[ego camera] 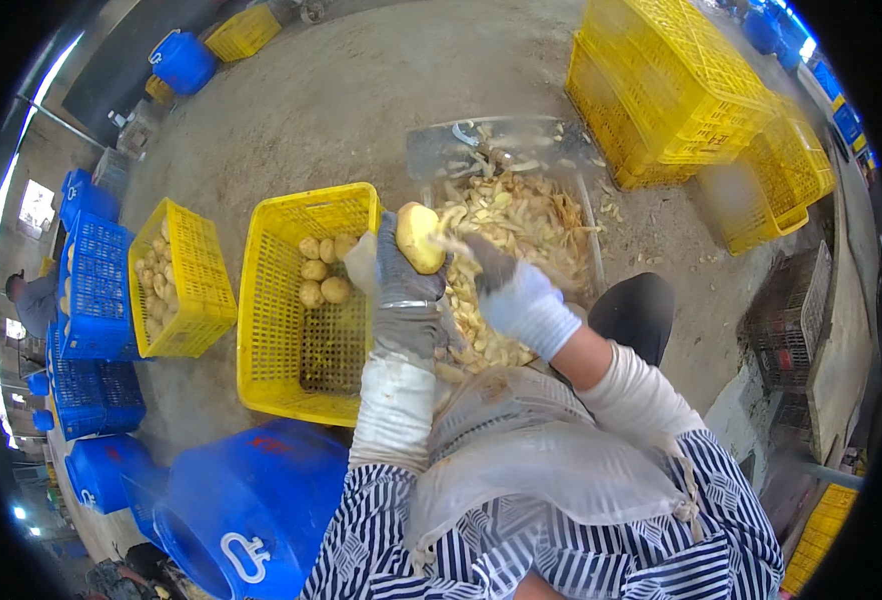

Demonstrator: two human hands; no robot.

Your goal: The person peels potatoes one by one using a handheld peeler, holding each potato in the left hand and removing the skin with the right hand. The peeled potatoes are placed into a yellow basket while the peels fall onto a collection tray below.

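My left hand point(405, 274), in a dark grey glove, holds a partly peeled potato point(420, 237) upright. Close on its right, my right hand point(502, 281) wears a grey and white glove; its fingers are curled and blurred, and whatever they grip cannot be made out. A blurred pale strip lies between the hand and the potato. Under both hands spreads a pile of potato peelings point(516, 217) inside a low frame. Left of my left hand stands a yellow plastic crate point(261, 300) with several unpeeled potatoes point(324, 270) in its far part.
Farther left is a yellow crate point(200, 300) full of potatoes, beside blue crates point(99, 292). A large blue plastic barrel point(261, 480) lies near my left side. Stacked yellow crates point(666, 90) rise at the upper right. Another person point(34, 300) is at the far left.
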